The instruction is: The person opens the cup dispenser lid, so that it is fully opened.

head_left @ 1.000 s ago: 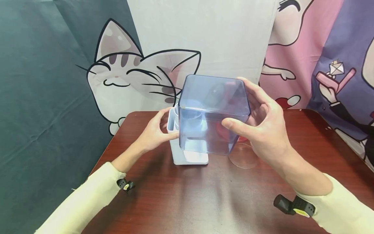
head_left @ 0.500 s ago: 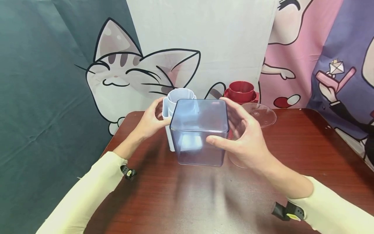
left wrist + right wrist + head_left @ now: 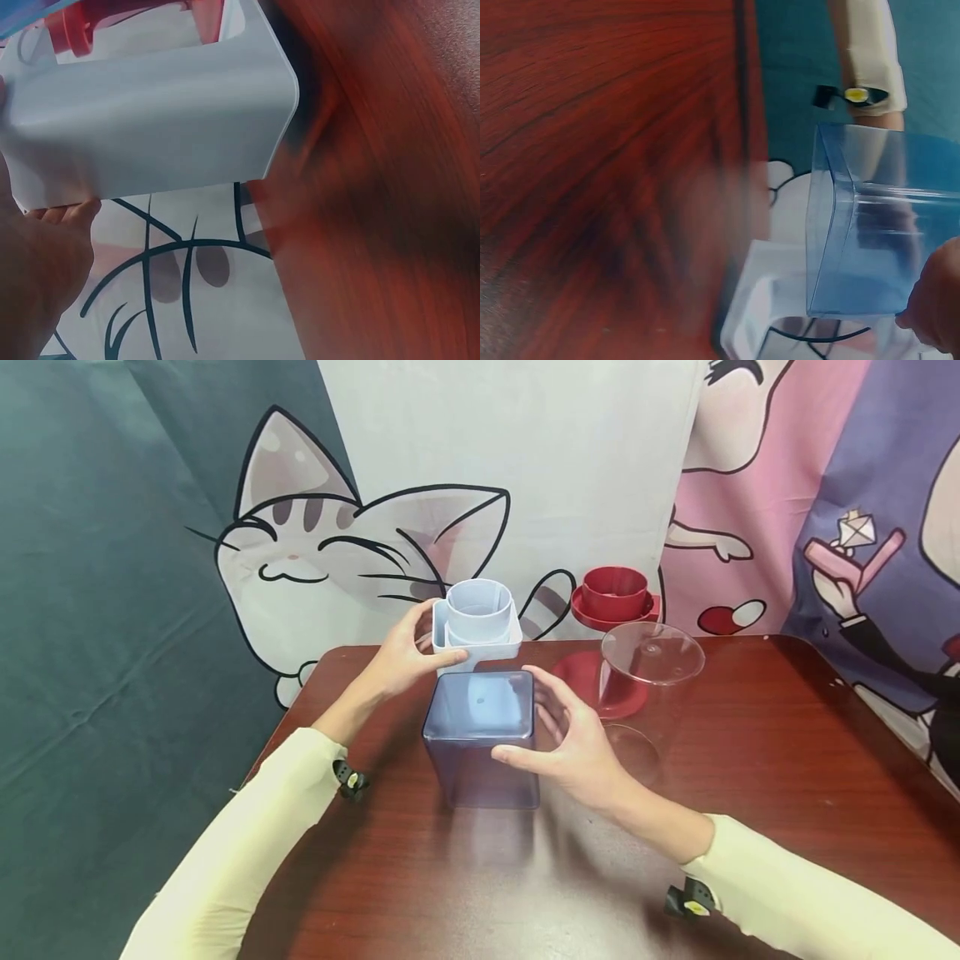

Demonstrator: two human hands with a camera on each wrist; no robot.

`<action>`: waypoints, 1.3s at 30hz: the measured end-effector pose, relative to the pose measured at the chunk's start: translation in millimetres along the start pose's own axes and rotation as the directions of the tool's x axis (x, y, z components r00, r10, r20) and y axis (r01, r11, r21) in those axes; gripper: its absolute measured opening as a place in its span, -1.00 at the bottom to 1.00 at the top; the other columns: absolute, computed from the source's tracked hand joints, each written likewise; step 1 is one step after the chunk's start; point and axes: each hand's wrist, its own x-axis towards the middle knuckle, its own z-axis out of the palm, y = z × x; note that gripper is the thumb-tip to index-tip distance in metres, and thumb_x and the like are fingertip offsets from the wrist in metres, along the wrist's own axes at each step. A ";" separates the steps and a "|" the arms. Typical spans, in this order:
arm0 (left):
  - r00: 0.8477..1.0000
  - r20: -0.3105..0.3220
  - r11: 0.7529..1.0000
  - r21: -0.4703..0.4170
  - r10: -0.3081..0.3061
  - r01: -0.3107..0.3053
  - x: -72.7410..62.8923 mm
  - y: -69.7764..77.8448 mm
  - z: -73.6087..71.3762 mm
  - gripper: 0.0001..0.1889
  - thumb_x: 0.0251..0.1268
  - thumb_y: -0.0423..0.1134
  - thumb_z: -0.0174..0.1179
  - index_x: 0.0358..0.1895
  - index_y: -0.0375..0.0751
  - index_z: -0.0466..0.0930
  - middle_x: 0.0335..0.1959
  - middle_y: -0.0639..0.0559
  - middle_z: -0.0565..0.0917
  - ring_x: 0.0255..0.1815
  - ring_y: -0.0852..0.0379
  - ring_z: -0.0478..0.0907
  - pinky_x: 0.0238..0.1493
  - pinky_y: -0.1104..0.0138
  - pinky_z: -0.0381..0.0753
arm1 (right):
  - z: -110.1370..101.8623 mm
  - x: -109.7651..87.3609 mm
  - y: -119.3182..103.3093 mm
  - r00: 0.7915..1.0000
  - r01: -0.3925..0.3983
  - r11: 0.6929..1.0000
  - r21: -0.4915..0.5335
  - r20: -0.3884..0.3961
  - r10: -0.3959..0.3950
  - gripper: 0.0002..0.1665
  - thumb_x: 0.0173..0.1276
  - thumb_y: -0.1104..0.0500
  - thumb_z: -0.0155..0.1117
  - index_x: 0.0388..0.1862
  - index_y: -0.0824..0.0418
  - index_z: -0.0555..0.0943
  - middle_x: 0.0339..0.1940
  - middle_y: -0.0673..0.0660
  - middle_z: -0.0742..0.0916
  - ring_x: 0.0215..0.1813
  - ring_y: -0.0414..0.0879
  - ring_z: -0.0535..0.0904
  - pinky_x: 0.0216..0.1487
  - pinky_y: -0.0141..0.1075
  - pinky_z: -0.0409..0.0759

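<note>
My left hand (image 3: 401, 662) grips the side of a white stand (image 3: 487, 650), which has a square tray-like rim and a round cup on top. In the left wrist view its smooth wall (image 3: 150, 124) faces the camera, above an opening. In front of it, my right hand (image 3: 581, 747) holds a see-through blue square box (image 3: 480, 706), closed side up, thumb on the near face and fingers at the right side. The right wrist view shows a gap between the box and the table. The box hides the lower part of the white stand in the head view.
Behind my right hand stands a red stand (image 3: 615, 593) with a cup top and round base. A clear round cylinder (image 3: 652, 652) stands just in front of it. The brown table (image 3: 750, 760) ends at a printed cloth backdrop (image 3: 585, 460).
The right hand has brought the blue box down and left, in front of the white stand. The red stand has come into full view. The left hand keeps its grip.
</note>
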 end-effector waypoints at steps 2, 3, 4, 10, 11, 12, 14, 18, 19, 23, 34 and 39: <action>1.000 0.014 1.000 0.000 -0.007 0.007 2.9 -1.9 0.8 -0.05 0.20 -0.37 0.56 0.61 -0.27 0.19 0.42 -0.19 0.50 0.47 -0.01 0.44 0.56 0.21 0.36 | 2.8 1.7 8.1 1.000 -0.008 1.000 0.009 0.011 0.008 0.17 0.05 0.39 0.73 0.62 0.12 0.36 0.39 0.18 0.59 0.44 0.02 0.49 0.52 -0.36 0.35; 1.000 0.021 1.000 0.001 -0.010 0.010 4.3 -3.1 1.2 -0.05 0.21 -0.38 0.56 0.61 -0.27 0.18 0.43 -0.19 0.49 0.47 0.00 0.43 0.57 0.22 0.35 | 4.2 2.7 12.0 1.000 -0.009 1.000 0.012 0.017 0.008 0.17 0.05 0.38 0.74 0.62 0.12 0.36 0.40 0.18 0.59 0.44 0.02 0.49 0.52 -0.36 0.34; 1.000 0.026 1.000 0.000 -0.012 0.012 5.9 -4.4 1.6 -0.05 0.21 -0.38 0.55 0.61 -0.28 0.18 0.43 -0.19 0.49 0.48 -0.01 0.43 0.57 0.22 0.34 | 5.5 3.7 15.8 1.000 -0.007 1.000 0.015 0.023 0.007 0.17 0.05 0.38 0.74 0.62 0.11 0.36 0.40 0.18 0.58 0.45 0.03 0.49 0.52 -0.35 0.34; 0.998 0.053 1.000 -0.020 -0.022 0.023 14.4 -11.2 4.6 -0.07 0.24 -0.39 0.53 0.60 -0.32 0.15 0.46 -0.23 0.46 0.48 -0.06 0.44 0.55 0.20 0.37 | 12.3 9.2 35.2 0.998 0.016 1.000 -0.014 0.054 -0.015 0.18 0.03 0.39 0.74 0.62 0.15 0.35 0.41 0.17 0.60 0.46 0.04 0.49 0.57 -0.26 0.30; 0.998 0.056 0.999 -0.021 -0.025 0.027 15.2 -11.6 5.0 -0.06 0.24 -0.38 0.53 0.61 -0.31 0.14 0.47 -0.23 0.45 0.48 -0.07 0.44 0.55 0.21 0.38 | 13.4 9.8 37.6 0.998 0.015 1.000 -0.027 0.057 -0.013 0.18 0.03 0.38 0.75 0.62 0.14 0.35 0.42 0.16 0.60 0.47 0.04 0.49 0.57 -0.24 0.30; 0.998 0.058 0.999 -0.024 -0.028 0.030 16.0 -11.6 5.4 -0.05 0.24 -0.38 0.53 0.61 -0.32 0.13 0.48 -0.23 0.44 0.49 -0.07 0.44 0.55 0.22 0.38 | 14.5 10.3 39.9 0.998 0.014 0.999 -0.042 0.060 -0.011 0.19 0.03 0.37 0.75 0.62 0.14 0.35 0.43 0.16 0.59 0.48 0.04 0.48 0.58 -0.23 0.29; 0.997 0.065 0.999 -0.028 -0.033 0.035 17.4 -11.3 5.9 -0.05 0.24 -0.38 0.52 0.62 -0.32 0.12 0.49 -0.23 0.43 0.49 -0.07 0.43 0.54 0.23 0.38 | 16.6 11.1 43.8 0.998 0.008 0.998 -0.065 0.064 -0.004 0.20 0.03 0.34 0.76 0.63 0.15 0.35 0.46 0.17 0.57 0.50 0.06 0.47 0.58 -0.20 0.28; 0.996 0.086 0.998 -0.050 -0.023 0.028 19.6 -11.7 6.0 -0.08 0.27 -0.41 0.49 0.61 -0.34 0.13 0.47 -0.25 0.45 0.47 -0.10 0.46 0.52 0.20 0.42 | 21.0 13.2 51.9 0.998 0.007 0.996 -0.087 0.070 -0.001 0.20 0.03 0.32 0.76 0.64 0.22 0.33 0.50 0.22 0.55 0.54 0.10 0.44 0.59 -0.16 0.26; 0.996 0.092 0.998 -0.054 -0.020 0.026 20.1 -12.5 5.8 -0.09 0.28 -0.42 0.48 0.61 -0.35 0.13 0.46 -0.25 0.46 0.46 -0.10 0.47 0.51 0.20 0.43 | 22.1 13.9 54.2 0.997 0.007 0.996 -0.089 0.072 0.000 0.21 0.03 0.32 0.76 0.64 0.23 0.32 0.51 0.23 0.54 0.54 0.11 0.43 0.59 -0.14 0.26; 0.992 0.124 0.999 -0.051 -0.013 0.019 22.6 -16.4 3.7 -0.14 0.32 -0.42 0.46 0.60 -0.33 0.17 0.42 -0.25 0.50 0.43 -0.09 0.50 0.49 0.18 0.46 | 25.6 17.3 62.5 0.997 0.007 0.995 -0.102 0.082 0.001 0.21 0.03 0.32 0.76 0.64 0.25 0.31 0.53 0.23 0.52 0.58 0.10 0.40 0.59 -0.16 0.25; 0.986 0.158 0.998 -0.004 -0.053 0.055 29.3 -17.0 3.5 -0.08 0.34 -0.36 0.46 0.67 -0.24 0.12 0.46 -0.21 0.50 0.49 -0.06 0.46 0.51 0.22 0.43 | 24.6 26.2 71.2 0.995 0.003 0.995 -0.104 0.096 0.007 0.24 0.08 0.33 0.73 0.67 0.28 0.22 0.56 0.26 0.49 0.61 0.08 0.36 0.62 -0.15 0.20; 0.985 0.158 0.998 0.033 -0.064 0.059 31.4 -18.3 3.5 -0.08 0.35 -0.32 0.47 0.68 -0.20 0.12 0.44 -0.19 0.52 0.46 -0.03 0.49 0.50 0.23 0.44 | 22.1 29.4 73.3 0.992 0.016 0.995 -0.099 0.129 -0.003 0.25 0.11 0.35 0.71 0.68 0.28 0.17 0.57 0.26 0.48 0.61 0.08 0.35 0.65 -0.11 0.18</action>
